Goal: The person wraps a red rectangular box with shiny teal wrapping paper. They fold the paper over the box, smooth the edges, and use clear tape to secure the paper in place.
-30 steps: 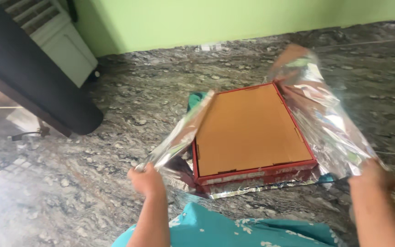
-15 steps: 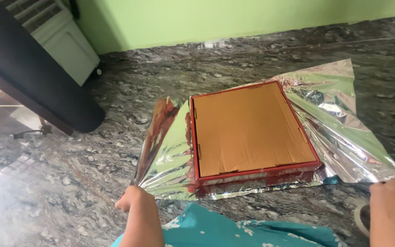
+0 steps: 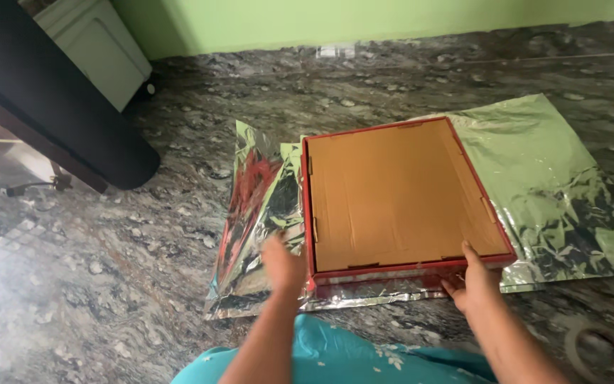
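Observation:
A flat red-edged box (image 3: 392,199) with a brown cardboard face lies on a shiny silver wrapping sheet (image 3: 556,178) spread on the marble floor. My left hand (image 3: 283,263) rests against the box's near left corner, over the crinkled left flap of the sheet (image 3: 257,213). The fingers of my right hand (image 3: 472,281) touch the near right corner of the box. Neither hand grips the sheet; the fingers are spread on the box edge.
A dark slanted furniture leg (image 3: 58,121) and a white cabinet (image 3: 101,50) stand at the far left. A green wall (image 3: 364,18) runs along the back. A tape roll (image 3: 598,352) lies at the near right. My teal garment (image 3: 349,355) is below.
The foil flaps that both hands held up have been let down flat on the floor. Both hands have moved in to the box's near corners.

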